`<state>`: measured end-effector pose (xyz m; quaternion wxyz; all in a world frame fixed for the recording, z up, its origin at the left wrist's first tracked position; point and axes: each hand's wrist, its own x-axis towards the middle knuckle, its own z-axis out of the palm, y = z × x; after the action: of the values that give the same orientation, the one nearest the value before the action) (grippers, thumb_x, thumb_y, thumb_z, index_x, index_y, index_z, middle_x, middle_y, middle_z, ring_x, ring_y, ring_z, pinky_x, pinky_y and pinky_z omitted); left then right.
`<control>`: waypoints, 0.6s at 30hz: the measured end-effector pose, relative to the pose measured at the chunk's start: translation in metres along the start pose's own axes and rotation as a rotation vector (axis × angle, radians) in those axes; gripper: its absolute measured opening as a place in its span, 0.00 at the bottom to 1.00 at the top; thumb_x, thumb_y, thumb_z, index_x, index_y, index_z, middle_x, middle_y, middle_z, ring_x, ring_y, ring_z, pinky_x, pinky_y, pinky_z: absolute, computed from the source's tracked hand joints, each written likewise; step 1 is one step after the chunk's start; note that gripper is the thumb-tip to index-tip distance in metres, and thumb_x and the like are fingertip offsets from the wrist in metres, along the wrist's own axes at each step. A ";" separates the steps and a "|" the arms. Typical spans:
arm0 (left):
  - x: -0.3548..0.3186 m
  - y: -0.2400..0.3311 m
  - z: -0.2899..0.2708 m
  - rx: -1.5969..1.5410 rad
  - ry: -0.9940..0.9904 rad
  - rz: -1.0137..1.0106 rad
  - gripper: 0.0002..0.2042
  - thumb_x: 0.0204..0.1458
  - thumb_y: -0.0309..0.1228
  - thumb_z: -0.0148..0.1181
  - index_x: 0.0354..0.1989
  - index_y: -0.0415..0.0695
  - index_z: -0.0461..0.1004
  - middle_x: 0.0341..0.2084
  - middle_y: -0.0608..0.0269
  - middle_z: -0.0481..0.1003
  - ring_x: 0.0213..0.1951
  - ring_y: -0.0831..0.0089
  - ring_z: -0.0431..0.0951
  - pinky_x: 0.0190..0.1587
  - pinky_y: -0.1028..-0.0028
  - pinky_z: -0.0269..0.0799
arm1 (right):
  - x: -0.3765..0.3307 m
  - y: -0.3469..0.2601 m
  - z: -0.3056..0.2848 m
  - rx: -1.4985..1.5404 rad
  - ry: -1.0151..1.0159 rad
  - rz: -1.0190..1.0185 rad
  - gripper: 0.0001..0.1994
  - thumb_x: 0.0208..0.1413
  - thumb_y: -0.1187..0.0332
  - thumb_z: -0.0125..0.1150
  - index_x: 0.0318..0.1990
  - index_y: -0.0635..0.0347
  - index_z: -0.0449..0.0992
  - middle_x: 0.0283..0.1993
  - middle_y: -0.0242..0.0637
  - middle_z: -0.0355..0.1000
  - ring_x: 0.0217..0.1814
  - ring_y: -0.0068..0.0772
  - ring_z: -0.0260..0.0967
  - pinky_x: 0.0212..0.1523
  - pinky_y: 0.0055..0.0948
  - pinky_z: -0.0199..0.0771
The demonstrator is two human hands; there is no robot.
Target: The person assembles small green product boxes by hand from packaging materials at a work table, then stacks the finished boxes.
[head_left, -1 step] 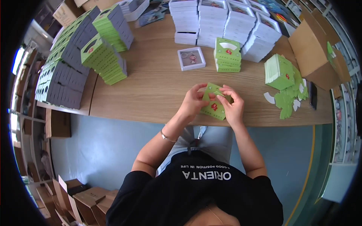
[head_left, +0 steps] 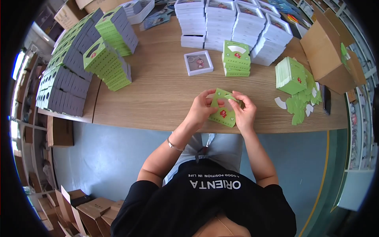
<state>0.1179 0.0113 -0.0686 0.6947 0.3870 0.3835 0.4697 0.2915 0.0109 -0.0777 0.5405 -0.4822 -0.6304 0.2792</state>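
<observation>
Two hands (head_left: pixel 200 107) (head_left: pixel 246 112), barely moved, hold the green card (head_left: pixel 226 118).

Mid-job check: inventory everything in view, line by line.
Green card: one, green, in both hands
Framed case: one, white, mid-table
Short stack: one, green, right of case
Case stacks: several, white, table's far side
Card bundle: one, green and white, right
Scraps: many, green and white, beside bundle
Phone: one, dark, table's right
Open carton: one, brown, far right
Boxed stacks: several, green and grey, left
Basket: one, white, far side
Table: one, brown, centre
Floor cartons: several, brown, lower left
Left hand: one, bare, card's left
Right hand: one, bare, card's right
</observation>
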 end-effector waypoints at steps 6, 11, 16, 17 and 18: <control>0.041 0.037 0.016 0.002 0.142 0.258 0.26 0.42 0.09 0.54 0.55 0.33 0.65 0.38 0.61 0.76 0.39 0.77 0.76 0.44 0.77 0.73 | 0.018 0.024 -0.069 0.286 0.431 0.193 0.11 0.52 0.74 0.64 0.41 0.70 0.75 0.37 0.36 0.75 0.35 0.20 0.71 0.36 0.20 0.75; 0.134 0.073 0.025 0.162 0.088 0.306 0.21 0.45 0.13 0.55 0.52 0.28 0.68 0.41 0.54 0.76 0.41 0.72 0.76 0.43 0.76 0.74 | 0.018 0.029 -0.116 -0.625 0.464 -0.099 0.18 0.41 0.74 0.71 0.43 0.57 0.78 0.43 0.36 0.72 0.47 0.40 0.66 0.50 0.39 0.67; 0.177 0.070 0.022 0.965 0.430 0.446 0.28 0.43 0.25 0.64 0.54 0.26 0.64 0.47 0.44 0.71 0.45 0.59 0.75 0.47 0.69 0.72 | 0.105 -0.023 -0.193 -0.767 0.110 -0.103 0.38 0.30 0.73 0.76 0.57 0.50 0.70 0.60 0.40 0.63 0.62 0.45 0.58 0.61 0.40 0.61; 0.171 0.067 0.027 1.006 0.522 0.582 0.30 0.43 0.27 0.65 0.55 0.28 0.64 0.49 0.44 0.68 0.48 0.56 0.71 0.50 0.67 0.69 | 0.127 -0.031 -0.205 -0.845 -0.058 -0.049 0.45 0.26 0.73 0.77 0.61 0.47 0.64 0.64 0.40 0.58 0.67 0.46 0.52 0.64 0.40 0.57; 0.164 0.065 0.033 1.040 0.612 0.721 0.31 0.43 0.29 0.66 0.57 0.30 0.63 0.51 0.43 0.65 0.51 0.53 0.68 0.54 0.65 0.66 | 0.148 -0.034 -0.216 -0.919 -0.227 0.006 0.52 0.23 0.72 0.78 0.65 0.43 0.58 0.68 0.40 0.52 0.71 0.47 0.46 0.67 0.40 0.53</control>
<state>0.1676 0.1780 -0.0248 0.0813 0.6224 0.5845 0.5142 0.4942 0.0965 0.0693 0.1979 -0.6398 -0.7422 0.0237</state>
